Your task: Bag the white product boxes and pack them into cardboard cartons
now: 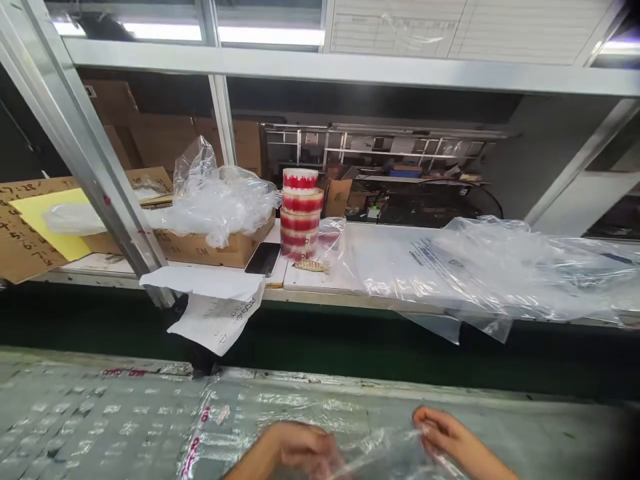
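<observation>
Low in the head view, a clear plastic bag [383, 450] stretches between my two hands above the work surface. My left hand [303, 448] is on its left side, the fingers closed at the plastic and partly blurred by motion. On the right, my right hand [443, 433] pinches the bag's upper edge between thumb and fingers. The bottom of the bag runs out of the frame.
Beyond the green-grey work surface [125, 427], a white shelf [330, 277] holds stacked red and white tape rolls [301, 213], a phone [263, 259], a cardboard box [200, 247] with crumpled plastic, and a pile of clear bags [480, 267]. Paper [215, 320] hangs by a metal post [95, 147].
</observation>
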Demonstrator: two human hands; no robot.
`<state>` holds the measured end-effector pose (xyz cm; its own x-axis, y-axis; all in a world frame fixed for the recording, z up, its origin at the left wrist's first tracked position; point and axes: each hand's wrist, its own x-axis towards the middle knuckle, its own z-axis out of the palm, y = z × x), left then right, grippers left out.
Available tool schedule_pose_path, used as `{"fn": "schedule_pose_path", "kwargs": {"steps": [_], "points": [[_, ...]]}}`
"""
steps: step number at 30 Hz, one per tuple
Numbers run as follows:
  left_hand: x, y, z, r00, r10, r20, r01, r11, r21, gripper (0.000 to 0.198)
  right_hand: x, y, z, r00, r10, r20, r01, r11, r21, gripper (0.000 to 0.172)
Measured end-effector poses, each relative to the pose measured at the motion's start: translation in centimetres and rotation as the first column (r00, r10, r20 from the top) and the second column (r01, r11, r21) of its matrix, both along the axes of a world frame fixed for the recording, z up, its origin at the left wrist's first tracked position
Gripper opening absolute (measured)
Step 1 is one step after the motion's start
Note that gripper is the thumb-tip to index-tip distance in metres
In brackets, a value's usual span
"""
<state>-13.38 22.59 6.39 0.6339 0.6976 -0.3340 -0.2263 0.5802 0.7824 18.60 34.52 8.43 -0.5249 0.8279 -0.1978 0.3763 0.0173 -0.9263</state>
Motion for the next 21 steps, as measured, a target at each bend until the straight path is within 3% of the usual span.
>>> {"fn": "schedule_pose_path", "kwargs": {"steps": [1, 2, 3, 5, 7, 9, 12, 16, 19, 21], "points": [[-1.1, 0.5, 0.4, 0.994, -0.108, 0.015, 0.108, 0.994, 0.005, 0.061, -0.2, 1.0, 0.2, 0.998, 0.055, 0.01, -0.055, 0.998, -0.012, 0.045], [-2.2, 1.0, 0.8, 0.991, -0.134, 0.011, 0.134, 0.991, 0.028, 0.065, -0.6, 1.9, 0.4, 0.997, 0.079, 0.021, -0.08, 0.997, 0.008, 0.044], [-3.3, 1.7, 1.2, 0.998, -0.066, -0.006, 0.066, 0.996, 0.063, 0.066, -1.1, 2.4, 0.6, 0.998, 0.068, 0.015, -0.069, 0.997, 0.041, 0.045], [-5.0, 3.6, 1.3, 0.97, 0.239, -0.042, -0.231, 0.963, 0.138, 0.064, -2.7, 2.8, 0.7, 0.993, 0.04, -0.11, -0.043, 0.999, -0.025, 0.047], [-6.1, 6.1, 0.5, 0.86, 0.505, -0.072, -0.486, 0.854, 0.189, 0.055, -4.7, 2.8, 0.3, 0.955, -0.025, -0.296, -0.044, 0.973, -0.227, 0.05], [-6.4, 8.7, -0.6, 0.786, 0.606, -0.121, -0.574, 0.788, 0.22, 0.046, -6.1, 3.0, -0.8, 0.923, -0.106, -0.369, -0.035, 0.934, -0.355, 0.053], [-6.1, 11.5, -1.6, 0.746, 0.626, -0.229, -0.568, 0.776, 0.274, 0.04, -6.2, 4.0, -2.6, 0.933, -0.169, -0.317, 0.034, 0.92, -0.391, 0.054], [-6.1, 13.8, -0.3, 0.784, 0.563, -0.262, -0.476, 0.816, 0.328, 0.037, -2.9, 5.2, -3.3, 0.939, -0.167, -0.302, 0.012, 0.89, -0.455, 0.063], [-5.8, 16.0, 0.4, 0.8, 0.478, -0.363, -0.373, 0.87, 0.324, 0.037, -0.6, 5.1, -2.8, 0.879, -0.252, -0.405, 0.046, 0.889, -0.455, 0.062], [-5.2, 17.6, 0.1, 0.738, 0.494, -0.46, -0.367, 0.866, 0.34, 0.036, 0.0, 4.9, -2.6, 0.808, -0.34, -0.481, 0.12, 0.894, -0.431, 0.056]]}}
